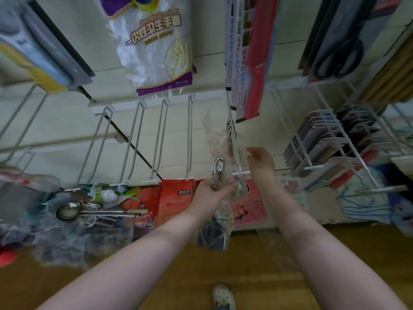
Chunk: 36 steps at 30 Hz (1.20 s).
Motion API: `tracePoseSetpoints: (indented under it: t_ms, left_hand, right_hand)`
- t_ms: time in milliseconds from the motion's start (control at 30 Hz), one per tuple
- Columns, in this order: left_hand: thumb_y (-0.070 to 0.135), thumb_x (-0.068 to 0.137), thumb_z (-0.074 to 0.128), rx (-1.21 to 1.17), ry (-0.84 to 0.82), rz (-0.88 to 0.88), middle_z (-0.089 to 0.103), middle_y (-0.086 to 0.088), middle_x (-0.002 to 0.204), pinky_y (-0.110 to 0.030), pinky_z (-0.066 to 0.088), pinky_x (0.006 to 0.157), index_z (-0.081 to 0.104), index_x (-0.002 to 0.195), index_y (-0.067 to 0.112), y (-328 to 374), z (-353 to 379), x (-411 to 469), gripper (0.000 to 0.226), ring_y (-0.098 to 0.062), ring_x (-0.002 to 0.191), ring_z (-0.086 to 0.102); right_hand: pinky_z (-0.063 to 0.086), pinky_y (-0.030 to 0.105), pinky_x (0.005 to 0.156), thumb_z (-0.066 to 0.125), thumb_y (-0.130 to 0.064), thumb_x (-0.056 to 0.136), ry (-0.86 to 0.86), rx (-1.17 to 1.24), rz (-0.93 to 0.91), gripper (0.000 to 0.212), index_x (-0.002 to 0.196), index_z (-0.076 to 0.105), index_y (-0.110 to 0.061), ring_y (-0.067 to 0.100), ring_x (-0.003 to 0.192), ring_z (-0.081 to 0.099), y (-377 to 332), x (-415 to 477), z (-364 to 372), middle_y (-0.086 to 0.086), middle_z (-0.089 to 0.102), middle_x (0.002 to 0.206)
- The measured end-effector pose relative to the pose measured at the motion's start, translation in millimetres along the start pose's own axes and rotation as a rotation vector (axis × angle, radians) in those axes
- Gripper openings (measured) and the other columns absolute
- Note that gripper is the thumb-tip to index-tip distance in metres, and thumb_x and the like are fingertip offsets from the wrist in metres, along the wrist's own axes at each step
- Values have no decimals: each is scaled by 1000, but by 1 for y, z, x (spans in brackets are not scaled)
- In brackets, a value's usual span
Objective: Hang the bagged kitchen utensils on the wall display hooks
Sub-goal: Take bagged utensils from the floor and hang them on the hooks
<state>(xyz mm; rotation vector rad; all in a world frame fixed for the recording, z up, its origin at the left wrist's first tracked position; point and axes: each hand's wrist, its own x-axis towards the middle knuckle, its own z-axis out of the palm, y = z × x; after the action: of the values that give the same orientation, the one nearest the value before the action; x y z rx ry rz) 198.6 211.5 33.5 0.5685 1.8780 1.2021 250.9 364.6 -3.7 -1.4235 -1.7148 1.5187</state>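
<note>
Held bag: the bagged utensil [218, 170] is a clear plastic bag around a metal tool. The handle end, with its oval hole, stands above the fist. The rest of the bag hangs below the wrist, its contents too blurred to name.
Hook load: the hung bags [229, 134] are more clear bags with metal handle ends. They sit well up the white wire hook [237, 159], close to the wall.
Left heap: a steel ladle [68, 211] lies across a pile of crumpled clear bags.
Utensil and hands: the held bag is just left of the hook's front end and below the hung bags. The right hand is on the hook's other side.
Left hand [212, 191]: fingers are wrapped tight round the bag and the handle inside it.
Right hand [260, 161]: raised beside the hook with fingers loosely bent near clear plastic. Blur hides whether it pinches anything.
Surroundings: a pack of disposable gloves [156, 41] and scissors [339, 57] hang above. Red packets [174, 202] hang below.
</note>
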Motion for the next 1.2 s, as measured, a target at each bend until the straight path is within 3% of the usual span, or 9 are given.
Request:
tracePoseSetpoints:
  t_ms: [67,333,433,533,633,767,900,1000,1200]
  left_hand:
    - [31,87,67,-18,35,-15,71,4,102,-18,46,71,69,111,16,-1,1,-9,29,-7,94,65]
    - [35,87,66,-11,24,3,71,3,96,-23,48,75,68,110,14,-2,-3,-54,32,-11,91,66]
    - [38,85,67,14,38,0,70,1,89,-25,47,71,67,104,11,1,-7,-68,32,-17,88,66]
    - [38,83,69,8,73,-33,69,0,93,-27,48,75,66,105,14,10,-16,-84,32,-17,88,64]
    - [32,86,68,-15,24,44,67,5,85,-24,51,67,65,99,16,20,-31,-106,21,-11,78,64]
    - [19,87,66,-51,-1,120,69,-6,80,-42,56,73,64,88,17,28,-57,-141,3,-24,76,68]
    - [9,87,64,-84,3,189,69,-7,92,-38,55,78,63,96,19,24,-85,-177,14,-24,85,67]
    - [2,87,62,-120,32,218,65,4,79,-20,52,63,62,93,20,15,-105,-200,19,-8,70,61]
    - [-10,85,52,-122,-26,303,66,4,87,-23,54,60,56,112,18,3,-135,-237,40,-9,76,64]
  right_hand:
    - [36,8,66,44,0,91,14,31,-54,30,115,60,-9,15,97,53,1,-16,-11,3,59,110]
    - [43,11,79,45,6,89,48,112,-335,25,104,61,-7,11,93,54,-39,-90,-36,3,60,101]
    - [39,3,75,46,5,89,100,123,-476,22,96,62,-10,10,88,56,-59,-119,-40,1,62,93]
    - [42,9,77,49,-2,92,46,146,-545,18,93,60,-15,6,83,58,-74,-154,-34,-9,62,86]
    - [43,11,82,53,-20,95,-155,122,-545,11,104,59,-17,0,91,57,-79,-188,-21,-10,62,96]
    - [45,20,87,55,-36,93,-223,32,-545,28,115,60,-20,-1,101,57,-82,-229,0,-9,63,107]
    - [50,25,85,57,-38,91,-245,52,-528,27,113,57,-23,7,100,60,-91,-267,25,-7,63,105]
    - [54,33,84,62,-38,88,-292,33,-518,27,110,58,-22,12,92,65,-93,-294,44,-3,66,100]
    - [53,41,87,67,-28,86,-291,31,-474,16,100,62,-22,16,92,65,-92,-335,72,0,69,95]
